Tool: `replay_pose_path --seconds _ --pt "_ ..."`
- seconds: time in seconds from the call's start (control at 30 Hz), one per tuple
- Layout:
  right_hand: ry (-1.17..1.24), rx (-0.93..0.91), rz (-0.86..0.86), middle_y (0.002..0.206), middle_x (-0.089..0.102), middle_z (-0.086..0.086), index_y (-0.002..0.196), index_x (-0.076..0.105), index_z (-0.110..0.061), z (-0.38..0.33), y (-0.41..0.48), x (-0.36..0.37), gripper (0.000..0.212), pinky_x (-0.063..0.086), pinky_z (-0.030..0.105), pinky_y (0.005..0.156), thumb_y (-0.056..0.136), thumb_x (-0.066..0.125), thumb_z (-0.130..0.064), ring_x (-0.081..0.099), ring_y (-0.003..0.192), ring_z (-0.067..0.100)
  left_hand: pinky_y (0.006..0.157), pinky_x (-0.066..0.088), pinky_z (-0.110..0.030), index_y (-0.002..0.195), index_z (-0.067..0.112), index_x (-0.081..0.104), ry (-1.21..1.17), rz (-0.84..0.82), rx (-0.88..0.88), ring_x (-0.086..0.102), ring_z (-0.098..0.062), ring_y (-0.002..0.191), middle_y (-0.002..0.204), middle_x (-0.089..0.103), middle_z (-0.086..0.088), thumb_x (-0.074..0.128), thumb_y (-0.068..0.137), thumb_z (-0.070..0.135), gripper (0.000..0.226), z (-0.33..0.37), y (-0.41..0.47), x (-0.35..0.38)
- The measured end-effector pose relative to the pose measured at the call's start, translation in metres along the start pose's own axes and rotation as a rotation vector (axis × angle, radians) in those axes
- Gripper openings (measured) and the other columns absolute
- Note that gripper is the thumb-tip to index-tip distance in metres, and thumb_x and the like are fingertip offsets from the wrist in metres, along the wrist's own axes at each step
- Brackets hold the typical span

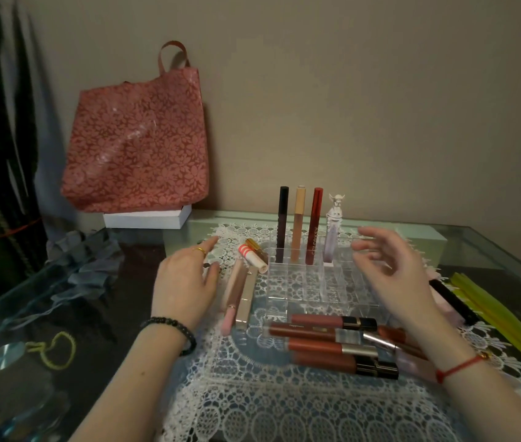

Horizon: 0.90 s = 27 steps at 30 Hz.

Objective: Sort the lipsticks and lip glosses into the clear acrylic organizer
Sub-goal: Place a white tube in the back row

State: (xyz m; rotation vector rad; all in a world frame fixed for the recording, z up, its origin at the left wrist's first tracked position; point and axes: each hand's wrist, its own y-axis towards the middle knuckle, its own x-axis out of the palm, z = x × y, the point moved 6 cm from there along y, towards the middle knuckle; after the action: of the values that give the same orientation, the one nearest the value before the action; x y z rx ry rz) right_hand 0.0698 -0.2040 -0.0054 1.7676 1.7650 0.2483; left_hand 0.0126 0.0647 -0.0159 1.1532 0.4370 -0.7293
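Glass surface [492,250] under white lace carries my clear acrylic organizer [310,282], four slim tubes [299,223] upright in its back row. Glossy cylindrical glosses [326,342] lie just before it. Left hand [186,282] and right hand [393,275] hover spread, empty; I'd pinch one mid-barrel, then drop it vertically.

Both hands empty: left [186,282] flat, right [390,272] raised, fingers spread.

Four tubes [299,223] stand upright in the back row of the clear acrylic organizer [313,282], five reddish-brown glosses [332,341] lie flat before it, and paler tubes [242,291] lie left of it.
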Motion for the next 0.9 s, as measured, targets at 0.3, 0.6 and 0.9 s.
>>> replay_pose_path --seconds 0.3,0.6,0.9 --pt "-0.039 -0.021 -0.04 0.092 0.061 -0.006 0.103 0.054 -0.028 0.002 -0.009 0.001 0.034 0.046 0.017 0.069 0.081 0.06 -0.003 0.057 0.084 0.006 0.082 0.048 -0.032 0.112 0.021 0.059 0.164 -0.27 -0.359 0.059 -0.019 0.095 0.106 0.065 0.0 0.056 0.083 0.028 0.03 -0.053 -0.01 0.003" --pt "-0.064 -0.017 -0.054 0.091 0.06 -0.009 0.101 0.053 -0.032 0.007 -0.009 0.003 0.035 0.046 0.018 0.07 0.081 0.059 -0.004 0.057 0.083 0.003 0.073 0.051 -0.029 0.102 0.012 0.064 0.056 -0.288 -0.431 0.06 -0.018 0.079 0.094 0.066 -0.007 0.059 0.081 0.016 0.022 -0.054 -0.012 0.006" --pt "-0.058 -0.05 -0.048 0.091 0.061 -0.011 0.102 0.054 -0.03 -0.003 -0.011 0.003 0.034 0.048 0.018 0.067 0.081 0.059 -0.005 0.057 0.083 0.002 0.051 0.047 -0.012 0.102 0.017 0.065 -0.667 0.036 -0.364 0.057 -0.001 0.055 0.076 0.067 0.001 0.064 0.079 0.014 0.022 -0.025 -0.002 -0.008"
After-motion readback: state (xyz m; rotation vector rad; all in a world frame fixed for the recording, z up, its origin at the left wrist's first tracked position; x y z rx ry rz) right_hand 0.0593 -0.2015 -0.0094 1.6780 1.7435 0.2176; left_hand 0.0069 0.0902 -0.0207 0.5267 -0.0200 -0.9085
